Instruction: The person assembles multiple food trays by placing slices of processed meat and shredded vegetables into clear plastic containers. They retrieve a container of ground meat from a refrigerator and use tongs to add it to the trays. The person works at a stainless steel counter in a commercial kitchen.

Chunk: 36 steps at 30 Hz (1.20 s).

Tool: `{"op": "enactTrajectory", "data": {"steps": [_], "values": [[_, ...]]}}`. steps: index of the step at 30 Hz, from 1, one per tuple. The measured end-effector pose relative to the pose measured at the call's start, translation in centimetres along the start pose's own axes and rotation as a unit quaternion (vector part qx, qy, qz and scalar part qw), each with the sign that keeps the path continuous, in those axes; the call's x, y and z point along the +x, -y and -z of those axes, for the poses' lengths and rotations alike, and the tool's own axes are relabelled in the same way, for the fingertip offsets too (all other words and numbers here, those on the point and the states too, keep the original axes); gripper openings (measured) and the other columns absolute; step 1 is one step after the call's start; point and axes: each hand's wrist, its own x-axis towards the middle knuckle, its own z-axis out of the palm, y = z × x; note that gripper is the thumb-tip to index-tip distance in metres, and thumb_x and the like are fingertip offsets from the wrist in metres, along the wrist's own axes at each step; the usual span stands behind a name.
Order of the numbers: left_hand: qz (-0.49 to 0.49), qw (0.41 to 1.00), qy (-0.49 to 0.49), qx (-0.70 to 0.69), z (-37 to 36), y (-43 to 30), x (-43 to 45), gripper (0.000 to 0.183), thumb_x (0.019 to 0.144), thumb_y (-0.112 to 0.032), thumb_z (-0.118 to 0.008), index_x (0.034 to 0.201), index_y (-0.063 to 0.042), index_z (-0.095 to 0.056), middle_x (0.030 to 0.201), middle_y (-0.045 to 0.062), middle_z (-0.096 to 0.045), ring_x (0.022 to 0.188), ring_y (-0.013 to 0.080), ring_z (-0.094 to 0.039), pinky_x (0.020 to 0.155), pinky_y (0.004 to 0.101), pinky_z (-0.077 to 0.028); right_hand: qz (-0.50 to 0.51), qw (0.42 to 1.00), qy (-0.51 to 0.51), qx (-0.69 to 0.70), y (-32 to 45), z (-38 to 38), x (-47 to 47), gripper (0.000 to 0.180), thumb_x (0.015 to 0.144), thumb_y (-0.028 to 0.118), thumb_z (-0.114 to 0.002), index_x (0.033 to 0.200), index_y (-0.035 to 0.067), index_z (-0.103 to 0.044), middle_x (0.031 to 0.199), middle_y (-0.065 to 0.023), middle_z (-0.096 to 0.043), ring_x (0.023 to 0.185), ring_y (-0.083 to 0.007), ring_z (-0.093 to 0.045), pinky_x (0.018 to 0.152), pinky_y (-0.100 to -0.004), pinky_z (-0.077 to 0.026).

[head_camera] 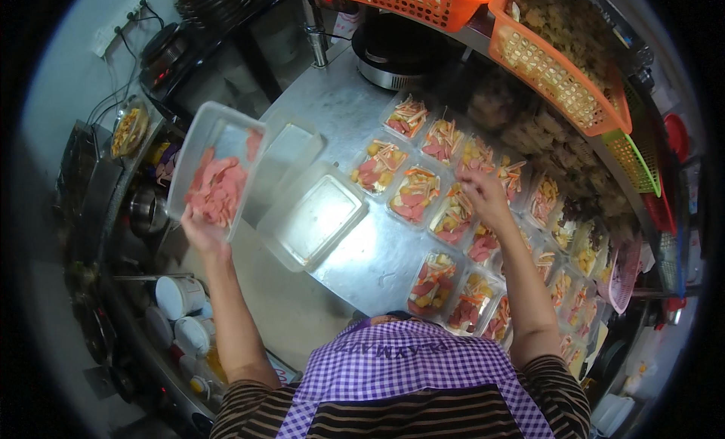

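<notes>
My left hand (207, 235) grips the near end of a translucent plastic tub (218, 121), tilted and held up left of the table. Pink slices of processed meat (218, 187) lie in it. Over the rows of clear plastic boxes, my right hand (481, 192) reaches down with bent fingers; blur hides whether it holds a slice. Beneath and around it, the boxes contain pink slices, orange-and-white sticks and yellowish pieces, as in one box (416, 195) left of the hand. Another filled box (433, 283) stands near my apron (396, 354).
Two empty translucent tubs (311, 218) sit at the left edge of the steel table (362, 274). A round black electric cooker (396, 51) stands at the back. Orange perforated baskets (558, 79) line a raised shelf at the right. White lidded buckets (180, 297) are low on the left.
</notes>
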Motion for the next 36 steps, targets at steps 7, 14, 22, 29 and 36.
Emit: {"op": "enactTrajectory", "data": {"steps": [7,14,22,29,36], "values": [[0.007,0.987,-0.003,0.157,1.5,6.7,7.8,0.047,0.102,-0.033,-0.042,0.132,0.001,-0.050,0.128,0.011,-0.061,0.118,0.0236,-0.059,0.103,0.0350,-0.043,-0.225,0.954,0.051,0.191,2.1,1.6,-12.3,0.021,0.097,0.009,-0.057,0.116,0.002,-0.065,0.102,-0.0027,-0.069,0.089,-0.0103,-0.063,0.079,-0.0252,-0.052],[0.107,0.914,0.000,0.392,0.8,6.0,9.3,0.057,0.096,-0.047,-0.050,0.122,0.003,-0.061,0.120,0.012,-0.064,0.106,0.0203,-0.062,0.090,0.0320,-0.048,-0.265,0.949,0.013,0.173,2.3,-0.2,-18.0,0.023,0.095,0.012,-0.061,0.115,0.004,-0.067,0.101,-0.0029,-0.070,0.089,-0.0114,-0.065,0.080,-0.0256,-0.051],[-0.116,0.654,0.184,0.725,11.5,10.1,17.7,0.027,0.092,-0.030,-0.052,0.087,-0.006,-0.063,0.073,0.006,-0.060,0.054,0.0163,-0.054,0.043,0.0327,-0.040,-0.206,0.961,0.037,0.181,5.7,-1.5,-14.6,0.023,0.094,0.012,-0.061,0.115,0.004,-0.067,0.102,-0.0043,-0.070,0.094,-0.0117,-0.064,0.084,-0.0262,-0.050],[-0.006,0.723,0.008,0.690,1.6,8.3,9.4,0.075,0.087,-0.039,-0.061,0.144,0.004,-0.037,0.133,0.031,-0.053,0.124,0.0431,-0.052,0.103,0.0463,-0.042,-0.237,0.957,0.025,0.165,4.2,-0.8,-15.6,0.023,0.094,0.011,-0.061,0.115,0.003,-0.067,0.102,-0.0053,-0.070,0.094,-0.0137,-0.064,0.083,-0.0274,-0.050],[-0.105,0.852,-0.096,0.504,13.6,13.2,11.1,0.061,0.092,-0.036,-0.057,0.141,-0.003,-0.044,0.134,0.020,-0.053,0.119,0.0340,-0.054,0.095,0.0427,-0.044,-0.054,0.992,0.102,0.055,9.7,-2.7,-5.6,0.021,0.093,0.010,-0.062,0.113,0.002,-0.067,0.105,-0.0075,-0.069,0.093,-0.0158,-0.065,0.081,-0.0289,-0.050]]}}
